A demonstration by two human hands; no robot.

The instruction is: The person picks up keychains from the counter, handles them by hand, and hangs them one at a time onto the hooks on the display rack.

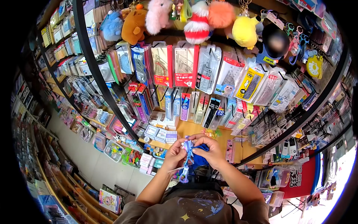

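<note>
Both hands are close together in front of the chest, at the lower middle of the view. My left hand (175, 155) pinches a small blue and lilac strap-like item (187, 149) from its left side. On the right, my right hand (209, 150) has its fingers closed on the same item. A small bluish charm (184, 175) hangs below the fingers. Behind the right fingers is a bright blue bundle (199, 158), whose exact shape is partly hidden. Something thin and clear sticks out under my left hand.
Packaged ruler sets (185, 65) hang on hooks ahead, below plush keychains (246, 31). A wooden shelf (218, 140) holds small boxes (161, 134) just beyond the hands. Dark rack posts (100, 78) slant down on both sides. Stocked shelves line the left aisle.
</note>
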